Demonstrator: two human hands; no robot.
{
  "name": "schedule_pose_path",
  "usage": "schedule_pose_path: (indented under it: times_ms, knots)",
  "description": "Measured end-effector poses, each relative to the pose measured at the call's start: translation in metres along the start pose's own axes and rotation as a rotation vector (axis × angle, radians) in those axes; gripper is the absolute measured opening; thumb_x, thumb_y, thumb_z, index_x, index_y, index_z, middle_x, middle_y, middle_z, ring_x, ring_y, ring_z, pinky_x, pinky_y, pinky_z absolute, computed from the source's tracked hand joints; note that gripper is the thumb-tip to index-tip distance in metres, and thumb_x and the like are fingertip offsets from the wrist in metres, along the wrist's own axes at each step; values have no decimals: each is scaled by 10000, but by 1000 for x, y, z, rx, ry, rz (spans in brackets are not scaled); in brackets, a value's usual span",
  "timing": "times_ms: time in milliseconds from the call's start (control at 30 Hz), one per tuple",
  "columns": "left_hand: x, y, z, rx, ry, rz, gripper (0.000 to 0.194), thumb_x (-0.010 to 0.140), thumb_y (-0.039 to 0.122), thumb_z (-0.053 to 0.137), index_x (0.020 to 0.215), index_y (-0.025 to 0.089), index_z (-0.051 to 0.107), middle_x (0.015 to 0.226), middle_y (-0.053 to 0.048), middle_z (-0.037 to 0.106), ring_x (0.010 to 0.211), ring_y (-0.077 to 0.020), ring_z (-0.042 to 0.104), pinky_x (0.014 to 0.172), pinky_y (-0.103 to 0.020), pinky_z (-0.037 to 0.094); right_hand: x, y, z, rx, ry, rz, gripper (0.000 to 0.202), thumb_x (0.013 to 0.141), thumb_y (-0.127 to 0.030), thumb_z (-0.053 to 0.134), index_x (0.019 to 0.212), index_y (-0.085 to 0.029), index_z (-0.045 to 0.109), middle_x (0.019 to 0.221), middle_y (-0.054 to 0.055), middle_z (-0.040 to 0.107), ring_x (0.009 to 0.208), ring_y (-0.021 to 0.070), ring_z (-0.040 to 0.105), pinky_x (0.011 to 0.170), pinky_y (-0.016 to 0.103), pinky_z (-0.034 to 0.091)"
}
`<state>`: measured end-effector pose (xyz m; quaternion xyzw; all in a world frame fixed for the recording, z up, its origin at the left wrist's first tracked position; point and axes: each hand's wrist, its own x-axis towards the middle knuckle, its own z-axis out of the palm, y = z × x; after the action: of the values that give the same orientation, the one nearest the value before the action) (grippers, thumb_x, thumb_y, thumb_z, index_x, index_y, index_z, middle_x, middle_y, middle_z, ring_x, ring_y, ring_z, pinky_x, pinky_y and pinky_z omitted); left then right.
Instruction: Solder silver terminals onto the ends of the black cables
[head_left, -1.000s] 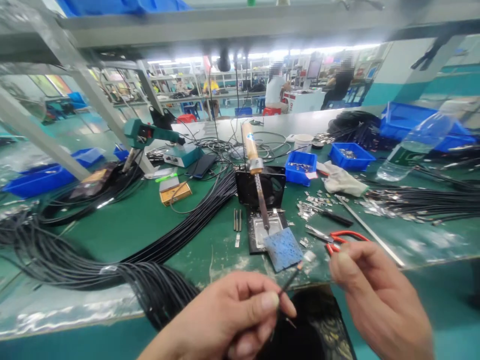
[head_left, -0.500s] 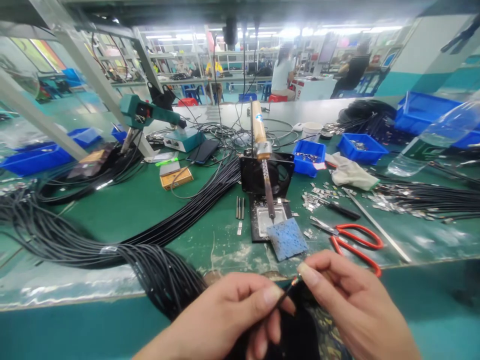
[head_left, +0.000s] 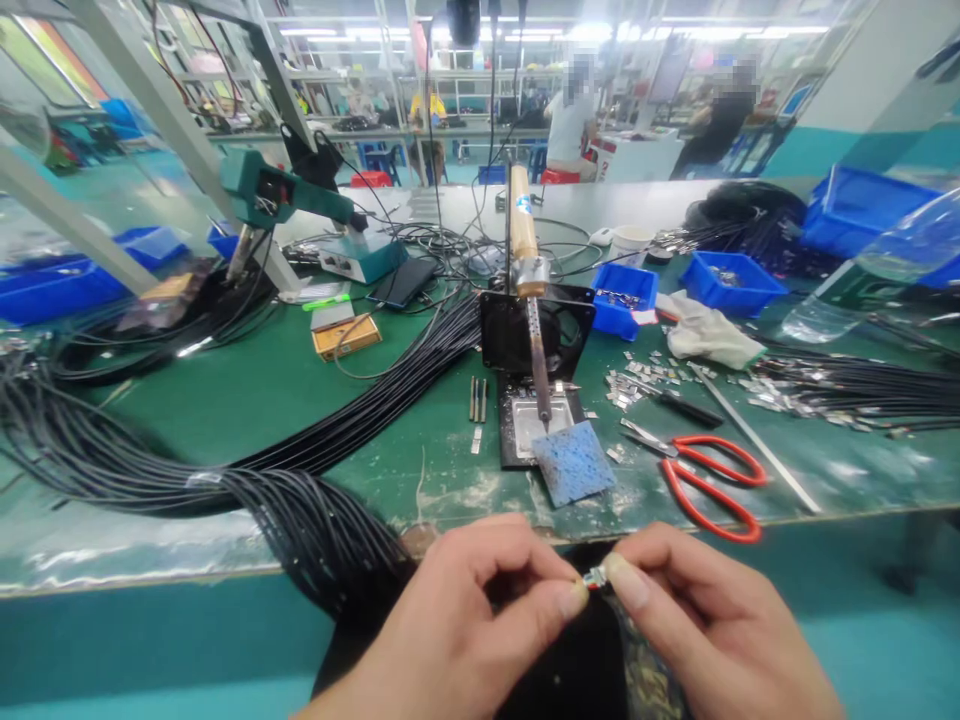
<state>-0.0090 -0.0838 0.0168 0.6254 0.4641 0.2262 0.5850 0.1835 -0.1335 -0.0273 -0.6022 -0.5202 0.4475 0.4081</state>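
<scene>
Close together beyond the table's front edge, both my hands are closed in a pinch. Between their fingertips shows a small silvery metal connector (head_left: 595,578) with a bit of red or orange at its left end. My left hand (head_left: 487,600) grips the cable end right at the connector; the cable itself is mostly hidden behind the fingers. Thumb and forefinger of my right hand (head_left: 712,620) pinch the connector's other end. Ahead of them lies a blue sponge (head_left: 574,463), beneath the tip of a soldering iron (head_left: 536,345) held in a stand.
Red-handled scissors (head_left: 712,470) lie to the right, near loose metal connector pieces (head_left: 630,385). A thick bundle of black cables (head_left: 307,440) crosses the left side and hangs over the edge. Farther back are blue bins (head_left: 624,312), a white glove (head_left: 712,335) and a plastic bottle (head_left: 862,275).
My left fingers have slid along the cable up to the connector, covering the black length that showed before. Both hands are closer together, and the view has tilted slightly down.
</scene>
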Motion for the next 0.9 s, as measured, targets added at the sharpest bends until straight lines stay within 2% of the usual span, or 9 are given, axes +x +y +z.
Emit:
schedule_pose_path:
  times_ms: [67,233,400,567,733,900]
  knots:
    - [-1,-1,1,1,12,7,176,898,248,690,764,179,780,748,9,641,740,-158,554,698,-259,398,-1,-1,3,30,30,56,358,909,-542,626,735,-234,684,645,-5,571,574,133,506,489,204,442]
    - [-2,-8,3,-37,47,12,174,906,268,675,771,181,742,761,6,641,745,-168,567,705,-268,419,0,8,1,7,-90,6,356,943,-517,589,762,-222,673,633,-3,555,557,135,496,485,214,439]
    - [-3,-17,10,-58,78,14,190,919,313,662,782,189,705,777,2,628,745,-173,566,697,-275,431,-3,13,3,36,-65,33,366,947,-525,584,761,-218,652,628,-9,550,552,131,500,493,215,440]
    - [-2,-18,15,-111,110,-37,224,924,350,647,778,187,694,774,-8,633,754,-185,559,700,-282,431,-1,14,7,29,-64,23,347,958,-503,583,771,-218,646,629,-20,526,549,120,477,489,203,430]
    - [-3,-14,13,-152,67,-121,192,914,356,662,945,180,730,763,7,629,723,-172,530,680,-269,421,-1,14,7,8,-53,-19,319,959,-477,590,772,-225,649,612,-28,518,530,115,462,465,193,420]
    - [-1,-12,11,-275,44,-156,237,901,359,688,781,155,693,741,8,630,721,-157,517,675,-250,412,-1,12,7,12,-42,-12,319,948,-483,602,757,-231,642,609,-30,498,530,120,446,462,202,414]
